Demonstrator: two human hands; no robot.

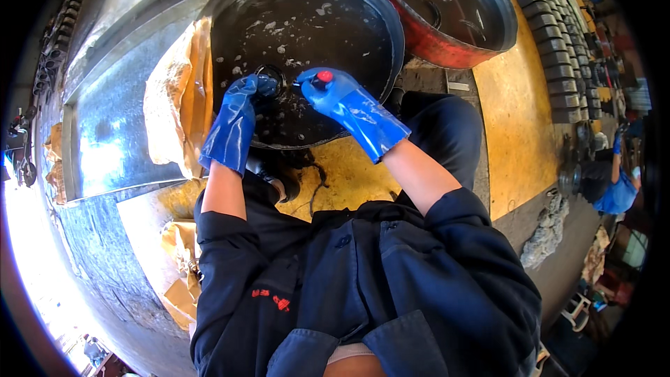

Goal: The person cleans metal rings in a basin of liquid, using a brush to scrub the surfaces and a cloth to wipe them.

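Note:
Both my hands wear long blue rubber gloves and hang over a large round tub [395,24] of dark liquid with foam patches. My left hand [244,98] is closed on a dark metal ring [280,78], which it keeps just above the liquid near the tub's near side. To its right, my right hand [331,92] is wrapped round a tool with a red handle end [324,76]. The tool's tip points left toward the ring, with a small gap between them. Most of the tool is hidden in the glove, so its exact kind does not show.
A red round tub [436,38] of dark liquid, with a ring in it, stands at the far right. Stacked dark metal blocks [551,49] line the right. Brown paper [183,91] drapes by the tub's left, beside a metal tray [105,132]. Another person [614,188] is at far right.

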